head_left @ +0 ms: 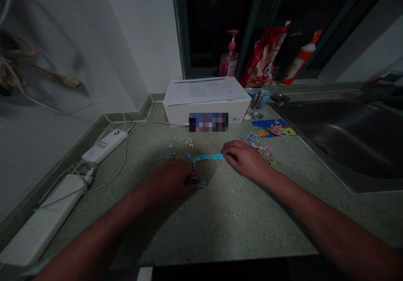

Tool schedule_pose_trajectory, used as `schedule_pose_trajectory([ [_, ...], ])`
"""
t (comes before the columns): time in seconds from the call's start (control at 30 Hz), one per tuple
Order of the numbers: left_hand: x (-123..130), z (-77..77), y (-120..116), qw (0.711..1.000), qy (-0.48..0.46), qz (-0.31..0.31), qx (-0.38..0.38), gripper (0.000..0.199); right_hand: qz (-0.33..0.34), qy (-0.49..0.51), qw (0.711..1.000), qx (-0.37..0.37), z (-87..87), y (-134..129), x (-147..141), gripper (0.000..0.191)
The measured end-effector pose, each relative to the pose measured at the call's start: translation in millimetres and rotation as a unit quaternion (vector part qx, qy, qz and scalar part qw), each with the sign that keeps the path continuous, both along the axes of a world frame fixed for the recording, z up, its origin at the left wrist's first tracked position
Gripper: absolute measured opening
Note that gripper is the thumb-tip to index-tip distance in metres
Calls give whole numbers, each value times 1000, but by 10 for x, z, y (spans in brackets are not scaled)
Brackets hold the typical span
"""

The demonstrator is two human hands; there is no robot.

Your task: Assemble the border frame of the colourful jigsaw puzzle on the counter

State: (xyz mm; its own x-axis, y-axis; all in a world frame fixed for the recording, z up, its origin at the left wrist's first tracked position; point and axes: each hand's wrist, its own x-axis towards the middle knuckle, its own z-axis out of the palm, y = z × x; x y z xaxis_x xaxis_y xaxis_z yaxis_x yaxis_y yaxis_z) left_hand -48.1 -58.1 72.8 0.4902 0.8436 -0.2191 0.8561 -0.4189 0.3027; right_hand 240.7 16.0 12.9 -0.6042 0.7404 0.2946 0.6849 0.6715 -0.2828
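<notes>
Your left hand [176, 175] and right hand [244, 156] sit apart, curled at either side of the partial puzzle [210, 157]; whether they grip pieces, I cannot tell. Mid-counter, its narrow light-blue far strip meets a darker red-and-blue left edge running nearer. Beyond your right hand lie multicoloured loose pieces [249, 137].

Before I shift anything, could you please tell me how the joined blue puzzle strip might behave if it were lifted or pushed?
The blue puzzle strip would probably bend or come apart if lifted, since it looks narrow and pieced together. It is likely light, being thin. Lying flat on the counter, it seems likelier to slide than tip when pushed.
</notes>
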Motion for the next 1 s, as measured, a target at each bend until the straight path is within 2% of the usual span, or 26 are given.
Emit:
schedule_pose_trajectory([
  [0.23, -23, -27, 20, 1000, -12, -2, 3, 14, -5, 6, 1000, 3, -6, -1, -10, 18],
  [0.4, -126, -71, 127, 997, 40, 46, 52, 21, -4, 12, 1000, -3, 13, -9, -5, 20],
  [0.5, -222, -153, 240, 988, 67, 77, 114, 22, -3, 8, 1000, -2, 19, -16, 3, 20],
  [0.63, -268, -324, 361, 984, 8, 72, 165, 29, -4, 8, 1000, -2, 14, -20, 15, 20],
  [0.8, -220, -494, 401, 983, -24, 50, 175, 26, -8, 23, 1000, 0, 13, -11, 31, 22],
  [1.0, -241, -539, 433, 982, -34, 65, 173, 23, -11, 40, 999, 0, 13, -6, 39, 25],
])
